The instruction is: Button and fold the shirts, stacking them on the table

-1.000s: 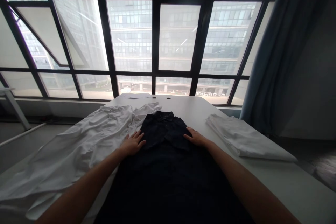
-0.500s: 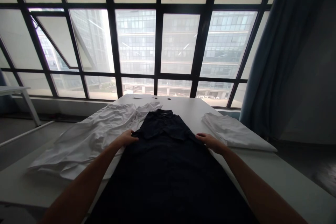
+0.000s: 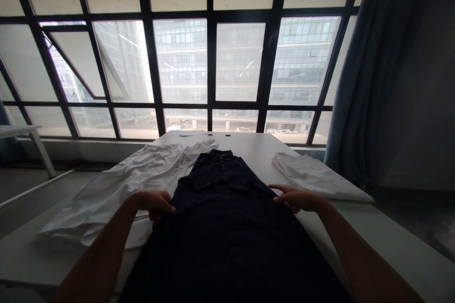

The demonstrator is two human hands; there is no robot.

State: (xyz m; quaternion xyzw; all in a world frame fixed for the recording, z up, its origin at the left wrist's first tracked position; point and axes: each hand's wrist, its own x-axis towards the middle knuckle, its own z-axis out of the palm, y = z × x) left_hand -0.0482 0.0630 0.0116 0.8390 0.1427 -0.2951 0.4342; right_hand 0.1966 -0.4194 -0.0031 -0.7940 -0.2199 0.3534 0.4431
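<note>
A dark navy shirt (image 3: 227, 227) lies front up and lengthwise on the white table, its collar at the far end and its lower part running out of view toward me. My left hand (image 3: 156, 202) is closed on the shirt's left edge, thumb on top and the other fingers partly hidden below. At the right edge, my right hand (image 3: 296, 197) pinches the cloth with its thumb on top. Its index finger is stretched forward along the edge, and the remaining fingers are curled and partly hidden.
Spread, wrinkled white garments (image 3: 117, 194) lie left of the dark shirt. On the right is a folded white garment (image 3: 316, 175). The white table (image 3: 249, 144) reaches toward the large windows (image 3: 181, 61). A blue-grey curtain (image 3: 359, 118) hangs at right; another white table (image 3: 21, 129) stands far left.
Both hands have slid down the shirt's sides toward me and moved slightly farther apart. The right index finger now stretches out. The shirt lies almost as before, and the camera has tilted slightly.
</note>
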